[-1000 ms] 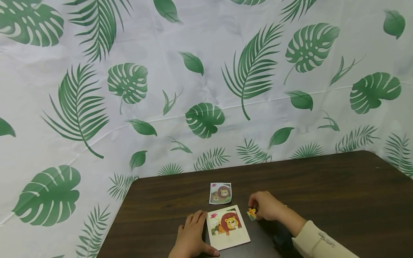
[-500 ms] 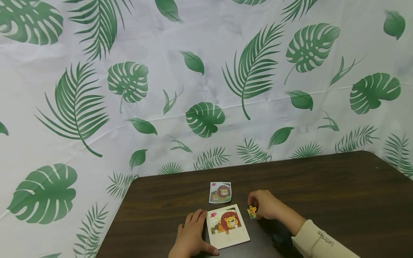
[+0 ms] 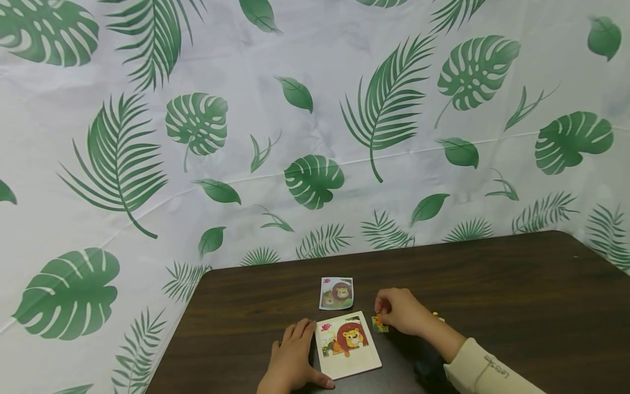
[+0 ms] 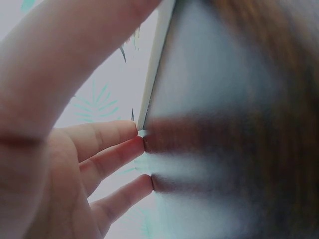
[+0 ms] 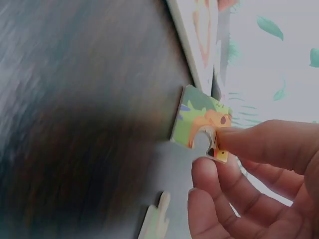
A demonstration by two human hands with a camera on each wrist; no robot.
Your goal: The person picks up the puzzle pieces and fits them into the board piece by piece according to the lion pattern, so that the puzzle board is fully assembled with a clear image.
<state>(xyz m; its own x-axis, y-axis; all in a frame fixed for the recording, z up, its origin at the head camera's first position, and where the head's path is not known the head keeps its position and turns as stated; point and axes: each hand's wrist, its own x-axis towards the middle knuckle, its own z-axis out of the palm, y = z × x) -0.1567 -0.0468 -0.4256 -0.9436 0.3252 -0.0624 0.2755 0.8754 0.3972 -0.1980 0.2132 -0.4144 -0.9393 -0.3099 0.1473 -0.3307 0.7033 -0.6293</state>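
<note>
A square puzzle board (image 3: 356, 362) lies on the table, partly filled with pieces that show a maned lion; its lower strip is bare cream. My left hand (image 3: 293, 353) rests along the board's left side, fingers spread and thumb at the near corner. In the left wrist view, the fingertips (image 4: 130, 128) meet the table right by the board's edge. To the right of the board, my right hand (image 3: 404, 313) pinches a puzzle piece (image 5: 192, 117) between thumb and fingers. Green and orange print covers that piece, and a round notch is cut into one side.
Just beyond the board lies a small printed picture card (image 3: 337, 294) of two lions. Another loose puzzle piece (image 5: 155, 221) is on the table near my right hand. A dark shape (image 3: 427, 368) sits below the right forearm. Behind the table (image 3: 492, 284) hangs a leaf-patterned cloth (image 3: 315, 126).
My right hand has shifted slightly left toward the board, and the piece in it has turned. A bit of yellow now shows behind the right wrist. The left hand stays put.
</note>
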